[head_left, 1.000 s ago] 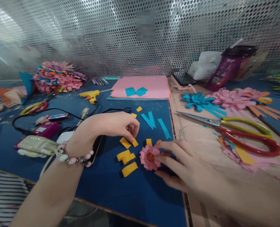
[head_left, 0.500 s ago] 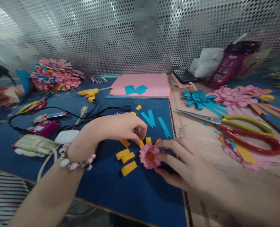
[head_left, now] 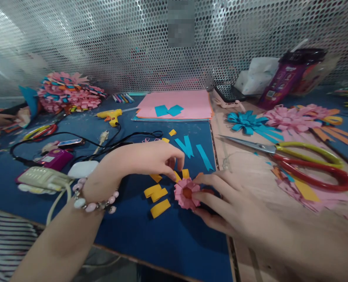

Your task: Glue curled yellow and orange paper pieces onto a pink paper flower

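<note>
A pink paper flower (head_left: pixel 179 192) with an orange centre is held up near the front of the blue table, its open face toward me. My right hand (head_left: pixel 223 199) grips it from the right, fingertips on its petals and centre. From the upper left my left hand (head_left: pixel 162 158) reaches over, thumb and finger pinched on a yellow paper strip (head_left: pixel 177 177) at the flower's edge. Beside that strip a second yellow loop (head_left: pixel 185 173) stands out behind the petals. Folded yellow paper loops (head_left: pixel 160 208) lie on the table just left of the flower.
Large scissors (head_left: pixel 279 150) lie on the wooden board at right, near blue and pink paper flowers (head_left: pixel 288 118). A yellow glue gun (head_left: pixel 110 115), cables and a power strip (head_left: pixel 43 180) occupy the left. Pink paper sheets (head_left: pixel 191 102) lie at the back. Another person's hand (head_left: pixel 0 120) is far left.
Both hands stay nearly in place. The flower and the left fingertips have shifted very slightly to the right. At far left, the other person's hand has moved.
</note>
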Demonstrator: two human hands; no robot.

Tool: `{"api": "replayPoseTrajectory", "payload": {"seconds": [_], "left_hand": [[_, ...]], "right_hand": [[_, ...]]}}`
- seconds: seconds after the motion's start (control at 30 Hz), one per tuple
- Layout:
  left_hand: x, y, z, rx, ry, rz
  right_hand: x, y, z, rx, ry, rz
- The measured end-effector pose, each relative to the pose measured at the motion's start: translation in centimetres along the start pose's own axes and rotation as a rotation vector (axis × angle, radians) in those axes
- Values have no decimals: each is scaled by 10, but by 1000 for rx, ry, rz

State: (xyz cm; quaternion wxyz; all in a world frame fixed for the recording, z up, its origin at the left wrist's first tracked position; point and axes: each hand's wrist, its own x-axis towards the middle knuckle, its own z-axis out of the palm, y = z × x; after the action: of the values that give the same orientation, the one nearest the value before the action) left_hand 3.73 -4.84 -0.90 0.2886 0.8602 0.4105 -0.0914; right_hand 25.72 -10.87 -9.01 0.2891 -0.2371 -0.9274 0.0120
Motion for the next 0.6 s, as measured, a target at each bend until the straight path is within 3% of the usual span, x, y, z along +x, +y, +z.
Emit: {"api": "replayPoseTrajectory", "payload": {"seconds": [0.6], "left_hand": [[1, -1, 0, 21, -7, -15]], "right_hand": [[-1, -1, -6, -20, -15, -71]]}}
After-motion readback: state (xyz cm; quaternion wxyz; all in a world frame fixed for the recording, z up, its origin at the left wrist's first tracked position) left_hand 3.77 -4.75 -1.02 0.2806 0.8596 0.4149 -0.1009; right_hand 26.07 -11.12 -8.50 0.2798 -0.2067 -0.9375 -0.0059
